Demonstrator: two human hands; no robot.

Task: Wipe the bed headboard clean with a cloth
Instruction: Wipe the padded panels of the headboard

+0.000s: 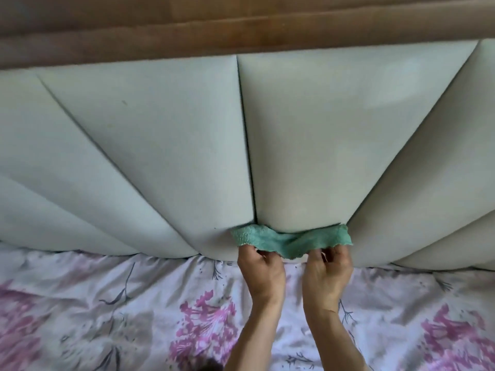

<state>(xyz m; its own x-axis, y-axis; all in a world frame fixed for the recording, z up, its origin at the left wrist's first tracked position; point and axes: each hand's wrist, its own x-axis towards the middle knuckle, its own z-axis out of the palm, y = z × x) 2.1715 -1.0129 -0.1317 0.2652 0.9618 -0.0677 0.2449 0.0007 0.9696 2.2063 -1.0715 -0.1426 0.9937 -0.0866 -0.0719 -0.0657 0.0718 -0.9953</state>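
Note:
The pale grey-green padded headboard [308, 135] fills the upper view, its panels fanning out from deep seams. A teal terry cloth [289, 241] hangs stretched sideways in front of the bottom of the middle panel. My left hand [261, 271] pinches the cloth's left lower edge. My right hand [328, 274] pinches its right lower edge. Both forearms reach up from the bottom of the view.
A white bedsheet with pink and grey floral print [134, 317] covers the mattress below the headboard. A brown wooden ledge or wall panel [241, 28] runs above the headboard's top edge.

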